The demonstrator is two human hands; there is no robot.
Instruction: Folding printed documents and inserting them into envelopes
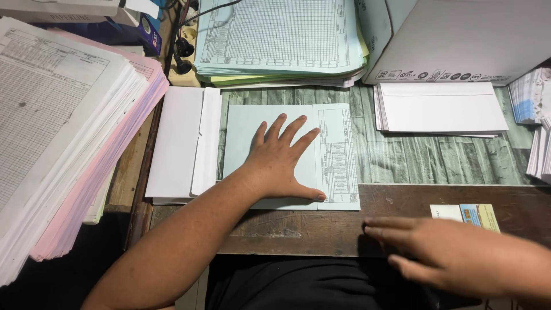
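The left hand lies flat, palm down, on a folded pale blue sheet at the middle of the counter. Its fingers are spread apart and pressed on the paper, gripping nothing; the thumb points toward 3 o'clock along the sheet's near edge. The sheet is plain on its left part, while a narrow flap at its 3 o'clock side shows a printed table in fine lines. Its near edge overlaps the dark wooden strip that runs along the front of the counter.

The right hand hovers low at 5 o'clock from the sheet, over the wooden strip, fingers extended and loosely together, holding nothing. Just beside it, at its 1 o'clock, lies a small coloured card.

Touching the sheet's 9 o'clock edge is a stack of white envelopes with the top flap open. At 12 o'clock sits a pile of blue and green printed forms, close to the sheet's far edge. At 2 o'clock lies another stack of white envelopes under a white carton. A tall pile of white and pink forms fills the 9 o'clock side. Bare counter shows between the sheet and the right envelopes.
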